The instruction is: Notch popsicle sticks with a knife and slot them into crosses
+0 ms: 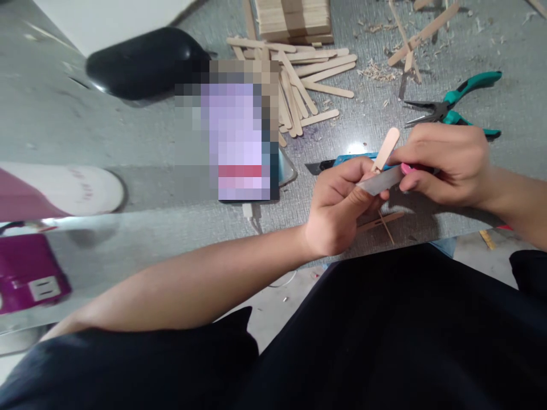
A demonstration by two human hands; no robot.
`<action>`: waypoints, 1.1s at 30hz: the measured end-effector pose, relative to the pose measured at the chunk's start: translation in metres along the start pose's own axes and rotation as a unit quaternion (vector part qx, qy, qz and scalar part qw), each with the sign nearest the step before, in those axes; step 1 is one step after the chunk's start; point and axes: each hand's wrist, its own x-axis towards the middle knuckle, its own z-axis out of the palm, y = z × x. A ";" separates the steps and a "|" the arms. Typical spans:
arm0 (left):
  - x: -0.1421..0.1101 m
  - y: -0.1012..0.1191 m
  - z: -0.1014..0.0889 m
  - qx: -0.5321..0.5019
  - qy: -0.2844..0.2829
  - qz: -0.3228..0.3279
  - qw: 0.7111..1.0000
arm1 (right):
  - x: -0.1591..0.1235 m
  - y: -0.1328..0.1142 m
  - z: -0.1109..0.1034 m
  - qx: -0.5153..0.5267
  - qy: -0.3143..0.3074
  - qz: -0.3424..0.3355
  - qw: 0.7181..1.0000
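Observation:
My left hand (335, 208) is closed around a wooden craft stick (388, 147), whose rounded end points up and away. My right hand (455, 162) grips a utility knife (382, 181) with a pink part showing at the fingers. Its wide blade lies across the stick, close to my left thumb. Just beyond the hands, a blue cutter (344, 159) rests on the table, partly covered by them. Below my left hand are a slotted craft stick (393, 218) and a thin sliver of wood, partly hidden.
Teal-handled pliers (444, 111) lie beyond my right hand. Loose craft sticks (314, 88) spread before a stacked bundle (294, 17). A crossed-stick assembly (410, 45) stands among wood shavings (378, 71). Leftward are a blurred-out phone (235, 136) on a cable and a black case (145, 62).

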 end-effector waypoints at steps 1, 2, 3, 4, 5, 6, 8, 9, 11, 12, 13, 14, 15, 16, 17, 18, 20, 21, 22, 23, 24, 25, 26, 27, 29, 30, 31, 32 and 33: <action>0.000 0.000 0.000 0.000 0.007 -0.003 1.000 | 0.000 0.000 0.000 0.002 -0.002 -0.002 1.000; 0.000 0.000 0.001 0.001 0.015 -0.005 1.000 | 0.000 -0.001 -0.001 0.004 0.000 -0.002 1.000; 0.000 0.000 0.001 0.003 0.022 -0.007 1.000 | 0.000 -0.002 0.000 0.006 0.000 0.000 1.000; 0.001 0.000 0.002 0.005 0.028 -0.007 1.000 | -0.001 -0.004 0.001 0.008 0.000 0.004 1.000; 0.001 0.000 0.004 0.007 0.031 -0.008 0.999 | -0.001 -0.006 0.002 0.008 -0.001 0.011 1.000; 0.001 0.000 0.005 0.009 0.034 -0.009 0.999 | -0.001 -0.008 0.003 0.007 -0.005 0.019 1.000; 0.000 -0.001 0.006 0.014 0.038 -0.015 0.999 | -0.001 -0.011 0.005 0.004 -0.014 0.037 0.999; 0.000 -0.001 0.006 0.015 0.040 -0.014 0.999 | -0.001 -0.012 0.006 0.001 -0.018 0.042 0.999; -0.001 -0.001 0.004 0.014 0.037 -0.007 0.999 | -0.001 -0.011 0.006 0.000 -0.012 0.039 0.999; -0.001 -0.001 0.003 0.011 0.036 -0.004 0.999 | -0.001 -0.009 0.006 0.002 -0.004 0.030 1.000; -0.001 -0.002 0.001 0.010 0.034 -0.003 0.999 | -0.001 -0.007 0.006 0.007 0.005 0.021 1.000; -0.001 -0.002 0.000 0.010 0.033 -0.004 0.999 | -0.001 -0.005 0.005 0.012 0.012 0.012 1.000; -0.001 -0.002 0.000 0.013 0.034 -0.007 0.999 | -0.002 -0.004 0.005 0.017 0.015 0.006 1.000; -0.001 -0.003 0.000 0.014 0.035 -0.010 0.999 | -0.002 -0.004 0.005 0.019 0.009 0.004 1.000; -0.001 -0.003 0.000 0.015 0.036 -0.013 0.999 | -0.002 -0.004 0.004 0.016 -0.004 0.008 1.000; -0.001 -0.004 0.000 0.013 0.035 -0.016 0.999 | -0.003 -0.004 0.004 0.010 -0.019 0.015 1.000; -0.001 -0.005 0.001 0.007 0.028 -0.021 0.999 | -0.003 -0.005 0.004 -0.005 -0.039 0.023 0.999; -0.001 -0.005 0.001 0.005 0.025 -0.018 1.000 | -0.004 -0.005 0.004 -0.011 -0.045 0.025 0.999; -0.002 -0.005 0.001 0.004 0.022 -0.017 1.000 | -0.004 -0.004 0.004 -0.015 -0.046 0.023 0.999; -0.002 -0.005 0.000 0.005 0.021 -0.017 1.000 | -0.003 -0.003 0.003 -0.016 -0.043 0.020 0.999; -0.002 -0.004 0.000 0.006 0.023 -0.016 1.000 | -0.003 -0.003 0.003 -0.015 -0.037 0.016 0.999; -0.002 -0.004 0.000 0.006 0.027 -0.017 0.999 | -0.002 -0.002 0.003 -0.012 -0.030 0.011 0.999; -0.002 -0.004 0.000 0.005 0.028 -0.018 0.999 | -0.001 -0.002 0.003 -0.007 -0.022 0.007 1.000; -0.001 -0.004 0.001 0.005 0.029 -0.017 0.999 | 0.000 -0.003 0.003 -0.001 -0.012 0.002 1.000; 0.001 -0.004 0.002 0.004 0.028 -0.005 1.000 | 0.001 -0.005 0.004 0.008 0.001 -0.004 1.000; 0.002 -0.004 0.002 0.001 0.021 0.004 1.000 | 0.002 -0.006 0.004 0.008 0.003 -0.003 1.000; 0.003 -0.004 0.003 -0.004 0.010 0.014 1.000 | 0.002 -0.008 0.004 0.005 0.003 0.001 1.000; 0.004 -0.003 0.003 -0.008 -0.001 0.023 1.000 | 0.002 -0.008 0.004 0.000 0.001 0.006 1.000; 0.004 -0.003 0.003 -0.011 -0.008 0.027 1.000 | 0.001 -0.008 0.005 -0.004 0.000 0.006 1.000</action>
